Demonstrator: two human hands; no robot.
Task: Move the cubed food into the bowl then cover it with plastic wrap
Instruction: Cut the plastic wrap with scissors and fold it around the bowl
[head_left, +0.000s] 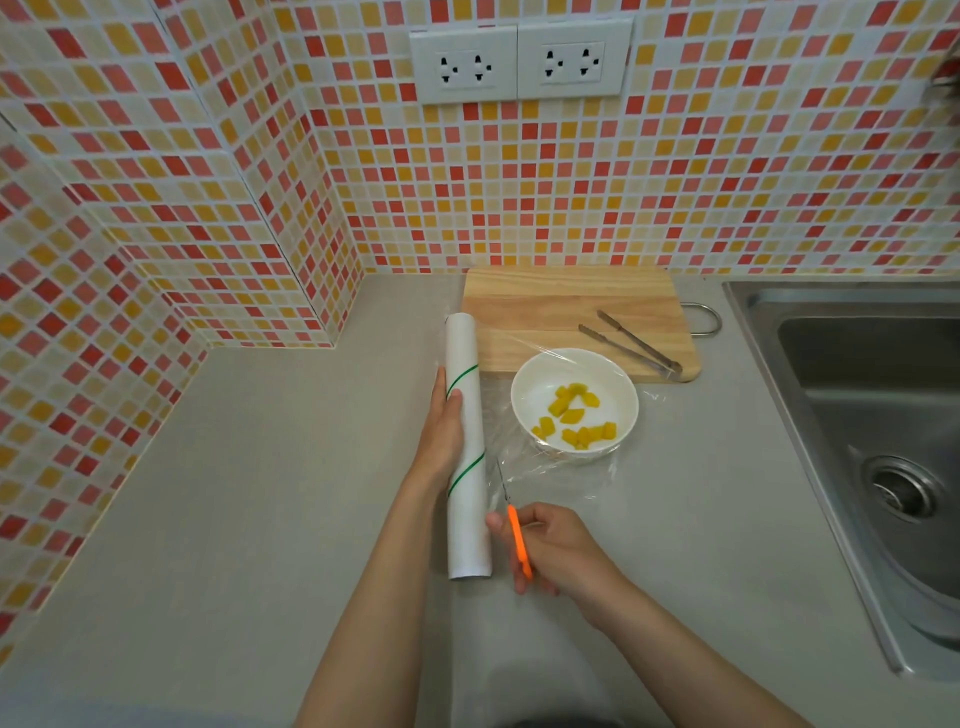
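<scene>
A white bowl (530, 384) stands on the grey counter with several yellow food cubes (574, 415) inside. A sheet of clear plastic wrap (561, 478) is stretched over the bowl and runs left to a white roll (466, 499) with green stripes. My left hand (441, 431) rests on the roll's left side, thumb on top, holding it down. My right hand (556, 551) grips orange-handled scissors (518, 540), whose blades point away from me at the wrap's near edge, just right of the roll.
A wooden cutting board (545, 306) lies behind the bowl, with metal tongs (628, 345) on its right part. A steel sink (872, 415) fills the right side. Tiled walls stand at the back and left; wall sockets (519, 62) sit above.
</scene>
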